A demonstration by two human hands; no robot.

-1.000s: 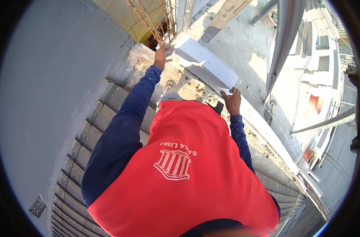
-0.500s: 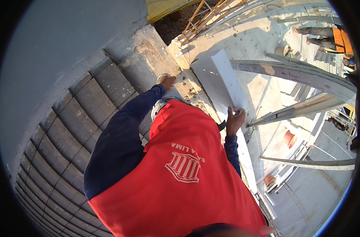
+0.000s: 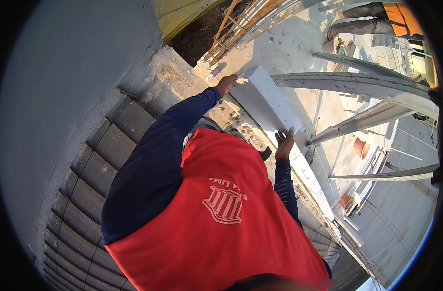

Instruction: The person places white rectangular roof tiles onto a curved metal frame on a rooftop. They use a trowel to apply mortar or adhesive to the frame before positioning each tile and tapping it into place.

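A long, pale wall block lies on the low wall to my front right, its smooth grey side towards me. My left hand is closed on its far left corner, the fingertips partly hidden at the edge. At the near end, my right hand rests with fingers stretched out and thumb apart, touching the block's lower corner. Below that hand, a row of white blocks continues along the wall. A thin string runs beside the row.
Dark stepped tiles and a grey wall are on the left. Pale slanting beams cross the right side over a lower floor with a red bucket. Bamboo poles stand ahead. A person in an orange vest is at the upper right.
My left hand has moved from the rough ledge to the block's far corner. My right hand has gone from a pinch to stretched fingers at the near end. The view has shifted slightly.
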